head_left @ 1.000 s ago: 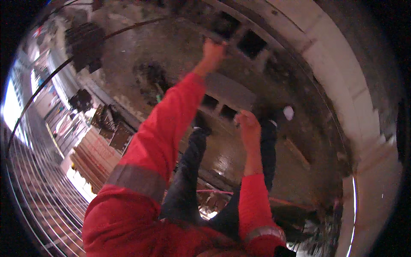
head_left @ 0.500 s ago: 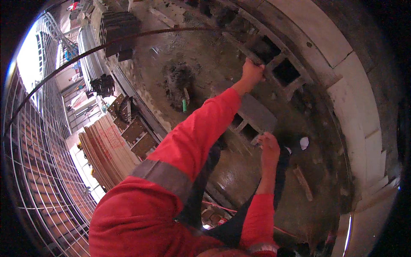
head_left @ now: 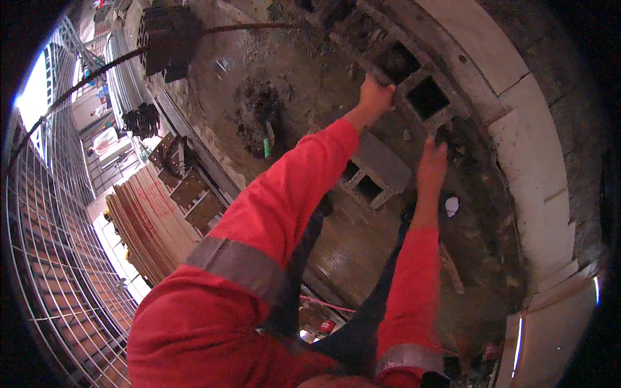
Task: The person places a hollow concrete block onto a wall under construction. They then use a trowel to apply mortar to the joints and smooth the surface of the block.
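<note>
A row of hollow grey concrete blocks runs along the pale wall at the upper right. My left hand (head_left: 376,97) is closed on the near edge of the end block (head_left: 406,86), whose two dark cavities face up. My right hand (head_left: 432,165) is raised just short of that block's nearer end, slightly blurred, with its fingers stretched toward it and nothing seen in them. Below my left wrist, a second hollow block (head_left: 386,158) lies on the wet floor, touched by neither hand. Left of it, a green-handled tool (head_left: 266,147) rests by a dark mortar heap (head_left: 255,107).
A rusty bar (head_left: 252,27) arcs across the upper left. Stacked boards (head_left: 149,220) and a wire mesh (head_left: 58,258) stand at the left. On the floor at the right lie a white scrap (head_left: 451,206) and a wood strip (head_left: 453,268).
My right hand has left the loose block and moved up and away, toward the end block in the row. My left hand keeps its place on that block. The view has shifted slightly.
</note>
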{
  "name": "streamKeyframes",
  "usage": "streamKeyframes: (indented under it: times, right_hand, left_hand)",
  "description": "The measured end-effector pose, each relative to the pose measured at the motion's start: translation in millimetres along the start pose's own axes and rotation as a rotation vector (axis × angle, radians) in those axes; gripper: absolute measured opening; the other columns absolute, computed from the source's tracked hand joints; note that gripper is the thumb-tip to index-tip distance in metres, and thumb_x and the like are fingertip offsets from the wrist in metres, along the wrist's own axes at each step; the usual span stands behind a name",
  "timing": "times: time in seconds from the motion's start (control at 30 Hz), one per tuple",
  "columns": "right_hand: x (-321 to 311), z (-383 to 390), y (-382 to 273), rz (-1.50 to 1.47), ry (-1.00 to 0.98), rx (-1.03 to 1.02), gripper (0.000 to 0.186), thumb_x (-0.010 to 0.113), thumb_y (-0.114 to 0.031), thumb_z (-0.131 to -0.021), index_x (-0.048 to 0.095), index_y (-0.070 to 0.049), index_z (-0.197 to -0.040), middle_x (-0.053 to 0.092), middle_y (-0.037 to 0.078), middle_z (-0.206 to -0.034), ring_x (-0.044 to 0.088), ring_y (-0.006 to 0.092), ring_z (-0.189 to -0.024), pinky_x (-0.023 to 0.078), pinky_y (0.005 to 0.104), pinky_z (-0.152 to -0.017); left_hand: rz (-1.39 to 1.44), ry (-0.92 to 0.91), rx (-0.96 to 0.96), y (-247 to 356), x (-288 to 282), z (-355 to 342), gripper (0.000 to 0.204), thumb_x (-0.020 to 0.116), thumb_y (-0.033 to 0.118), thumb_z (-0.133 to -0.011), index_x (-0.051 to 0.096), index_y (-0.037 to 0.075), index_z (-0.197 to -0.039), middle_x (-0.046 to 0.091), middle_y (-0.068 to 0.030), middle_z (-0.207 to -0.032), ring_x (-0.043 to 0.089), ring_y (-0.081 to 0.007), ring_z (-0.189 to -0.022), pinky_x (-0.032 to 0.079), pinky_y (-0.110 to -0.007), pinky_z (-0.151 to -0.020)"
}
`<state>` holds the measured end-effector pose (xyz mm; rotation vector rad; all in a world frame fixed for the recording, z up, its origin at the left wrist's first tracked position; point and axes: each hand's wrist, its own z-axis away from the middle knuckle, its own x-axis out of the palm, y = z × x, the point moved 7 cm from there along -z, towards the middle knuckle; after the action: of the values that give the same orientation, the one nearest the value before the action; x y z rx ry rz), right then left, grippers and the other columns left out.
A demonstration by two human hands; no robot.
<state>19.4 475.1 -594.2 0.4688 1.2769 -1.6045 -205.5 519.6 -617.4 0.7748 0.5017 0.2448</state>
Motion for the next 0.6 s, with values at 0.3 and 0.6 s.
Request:
streamKeyframes:
  times: [0.3,0.6]
  right_hand:
    - [6.7,-79.5,4.4,-0.243,0.051,0.517,0.056,0.037,-0.041,-0.092,0.044,0.014,-0.102,0.057,0.033,-0.097,0.057,0.0466,-0.091,0.046,0.0495,-0.079]
    - [14.9,-75.2,3.7,-0.2,0.086,0.475,0.057,0.036,-0.04,-0.092,0.049,0.014,-0.099,0.057,0.034,-0.096,0.057,0.0456,-0.092,0.046,0.0485,-0.08]
  left_hand:
    - [-0.467,0.008,0.255,14.6,-26.8,2.1,0.052,0.069,0.034,-0.075,0.051,-0.003,-0.106,0.063,-0.0193,-0.084,0.062,-0.0356,-0.078,0.049,-0.045,-0.07]
    - [-0.088,0.326,1.121,244.0,-256.1,128.5,0.028,0.055,0.014,-0.085,0.05,0.003,-0.11,0.053,-0.0081,-0.11,0.05,-0.0189,-0.101,0.04,-0.034,-0.088]
